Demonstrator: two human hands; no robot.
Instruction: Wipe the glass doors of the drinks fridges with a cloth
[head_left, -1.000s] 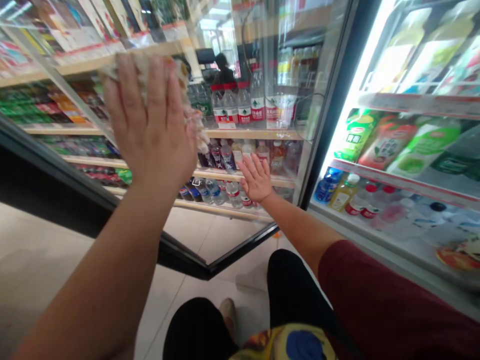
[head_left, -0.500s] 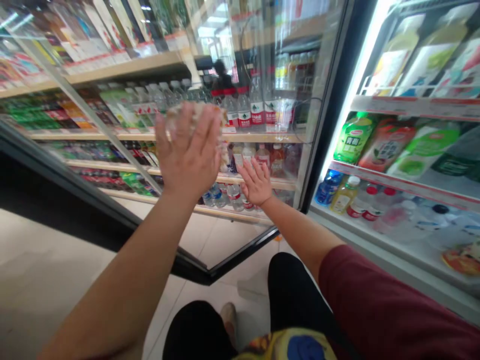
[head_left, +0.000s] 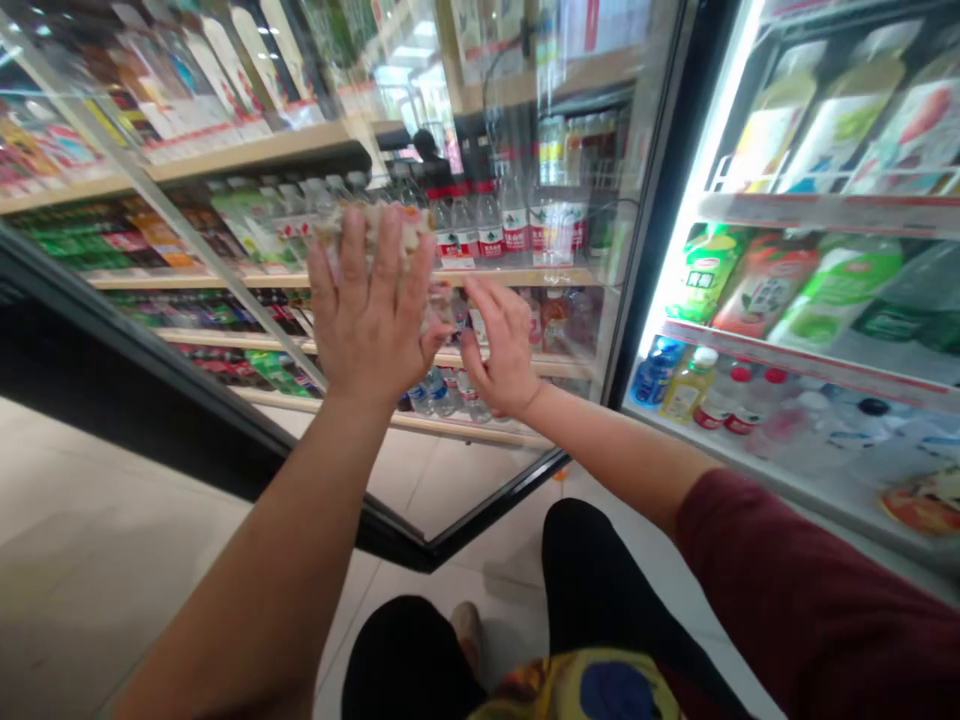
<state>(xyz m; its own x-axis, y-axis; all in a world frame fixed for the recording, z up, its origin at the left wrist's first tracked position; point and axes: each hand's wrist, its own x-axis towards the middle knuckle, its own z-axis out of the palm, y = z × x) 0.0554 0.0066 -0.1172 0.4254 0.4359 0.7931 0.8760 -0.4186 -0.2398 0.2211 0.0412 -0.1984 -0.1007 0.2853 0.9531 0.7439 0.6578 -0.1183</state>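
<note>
In the head view, my left hand (head_left: 371, 315) lies with fingers stretched out over a crumpled, light patterned cloth (head_left: 411, 232), holding it pressed to the glass door (head_left: 517, 120). Edges of the cloth stick out above the fingertips and beside the thumb; the rest is hidden under the palm. To the right, my right hand (head_left: 504, 350) is empty, its fingers partly bent and the thumb apart. It is close to the cloth's right edge. Whether its fingertips touch the glass or the cloth, I cannot tell. The door stands swung open in its black frame (head_left: 427, 555).
On the right, the lit fridge (head_left: 817, 210) holds several drink bottles. Behind the glass, wooden shelves (head_left: 525, 277) carry rows of bottles, including red-capped water bottles (head_left: 489, 225). My legs (head_left: 405, 650) are near the door's lower corner, over the tiled floor (head_left: 67, 580).
My right hand has turned and moved up and slightly left, closer to the cloth, its fingers less spread. My left hand stays in nearly the same place on the glass.
</note>
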